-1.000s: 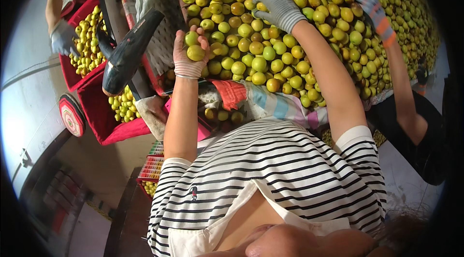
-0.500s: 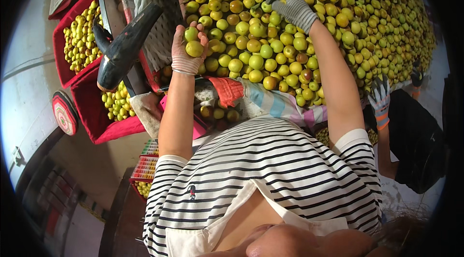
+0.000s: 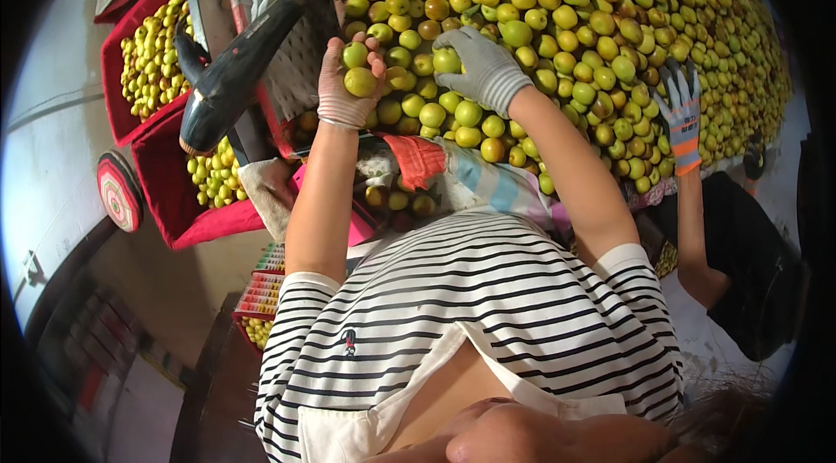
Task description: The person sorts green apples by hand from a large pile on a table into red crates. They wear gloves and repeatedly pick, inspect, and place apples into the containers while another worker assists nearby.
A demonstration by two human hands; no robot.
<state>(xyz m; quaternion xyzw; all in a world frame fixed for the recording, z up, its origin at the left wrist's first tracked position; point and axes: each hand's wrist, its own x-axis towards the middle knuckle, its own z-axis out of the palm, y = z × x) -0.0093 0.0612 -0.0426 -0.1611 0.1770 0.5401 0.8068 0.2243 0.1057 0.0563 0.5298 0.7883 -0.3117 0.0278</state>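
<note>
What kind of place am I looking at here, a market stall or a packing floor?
Most likely a fruit sorting or packing floor: a huge heap of green-yellow fruit, red crates filled with sorted fruit, and a co-worker's gloved hand working the same pile. The left hand holds two fruits.

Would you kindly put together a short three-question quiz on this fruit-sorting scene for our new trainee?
1. True or false: the left hand holds small green-yellow fruits.
2. The right hand, in a grey glove, is: A) resting on a red crate, B) down on the fruit pile, fingers around one fruit, C) holding a knife.
3. Fill in: the red crates lie to the person's ____.

Key
1. True: two show in its fingers.
2. B
3. left; they too contain fruit.
</note>
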